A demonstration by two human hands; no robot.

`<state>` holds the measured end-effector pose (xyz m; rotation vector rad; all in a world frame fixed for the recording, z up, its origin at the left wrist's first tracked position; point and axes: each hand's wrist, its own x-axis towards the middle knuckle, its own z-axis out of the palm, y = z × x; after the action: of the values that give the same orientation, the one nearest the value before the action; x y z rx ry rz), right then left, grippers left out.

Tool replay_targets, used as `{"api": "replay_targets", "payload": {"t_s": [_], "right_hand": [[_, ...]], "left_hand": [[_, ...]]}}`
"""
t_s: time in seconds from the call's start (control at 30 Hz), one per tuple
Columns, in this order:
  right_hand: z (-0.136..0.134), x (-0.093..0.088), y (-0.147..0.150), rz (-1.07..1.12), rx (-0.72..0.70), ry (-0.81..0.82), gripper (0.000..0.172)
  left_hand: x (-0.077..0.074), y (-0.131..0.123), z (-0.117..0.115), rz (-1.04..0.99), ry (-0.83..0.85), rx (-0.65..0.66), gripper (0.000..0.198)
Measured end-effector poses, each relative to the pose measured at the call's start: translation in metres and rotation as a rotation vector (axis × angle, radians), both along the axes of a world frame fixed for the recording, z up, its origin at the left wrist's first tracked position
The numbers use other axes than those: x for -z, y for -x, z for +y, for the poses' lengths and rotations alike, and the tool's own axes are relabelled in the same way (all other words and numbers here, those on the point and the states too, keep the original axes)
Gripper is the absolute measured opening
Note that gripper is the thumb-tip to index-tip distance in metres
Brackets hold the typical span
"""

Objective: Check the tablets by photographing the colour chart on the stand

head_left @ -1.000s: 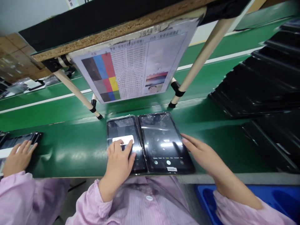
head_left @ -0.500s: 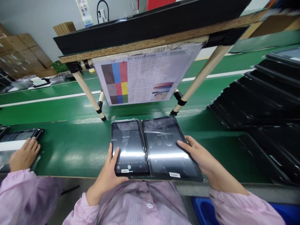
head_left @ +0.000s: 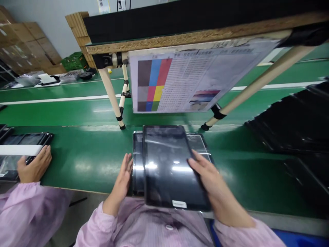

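One tablet point(head_left: 171, 164) is edge-gripped by the half-closed right hand point(head_left: 214, 183).

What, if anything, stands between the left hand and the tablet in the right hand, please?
From above, a strip of another tablet shows between the left hand and the held tablet. It seems to lie lower, so it probably wouldn't block a reach.

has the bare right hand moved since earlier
Yes, leftward. The right hand lay right of the black foot on the right beige leg; now it extends left past it.
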<state>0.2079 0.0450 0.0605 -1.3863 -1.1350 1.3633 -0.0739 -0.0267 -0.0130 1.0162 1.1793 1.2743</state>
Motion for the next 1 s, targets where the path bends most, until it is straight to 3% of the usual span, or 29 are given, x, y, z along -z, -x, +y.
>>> {"api": "replay_targets", "payload": {"t_s": [0.13, 0.2, 0.27, 0.37, 0.5, 0.77, 0.9, 1.0], "right_hand": [[0.013, 0.05, 0.03, -0.289, 0.065, -0.188, 0.071], [0.014, 0.063, 0.033, -0.422, 0.092, -0.243, 0.073], [0.01, 0.065, 0.034, -0.378, 0.022, -0.186, 0.079], [0.001, 0.057, 0.04, -0.183, -0.116, -0.079, 0.091], [-0.006, 0.047, 0.048, -0.024, -0.116, -0.048, 0.097], [-0.027, 0.029, 0.044, 0.179, -0.111, -0.277, 0.073], [-0.035, 0.011, 0.031, 0.24, -0.165, -0.336, 0.071], [-0.043, -0.007, 0.009, 0.24, -0.147, -0.352, 0.08]], "left_hand": [[-0.004, -0.008, 0.022, -0.023, 0.159, -0.079, 0.088], [-0.009, -0.013, 0.028, 0.02, 0.196, -0.108, 0.083], [-0.015, -0.017, 0.031, 0.031, 0.232, -0.134, 0.081], [-0.023, -0.021, 0.031, 0.018, 0.262, -0.149, 0.083], [-0.034, -0.025, 0.027, 0.0, 0.25, -0.114, 0.084], [-0.069, -0.026, 0.012, 0.111, 0.149, -0.215, 0.081], [-0.09, -0.035, 0.007, 0.088, 0.179, -0.256, 0.081], [-0.106, -0.049, 0.008, 0.063, 0.227, -0.24, 0.078]]}}
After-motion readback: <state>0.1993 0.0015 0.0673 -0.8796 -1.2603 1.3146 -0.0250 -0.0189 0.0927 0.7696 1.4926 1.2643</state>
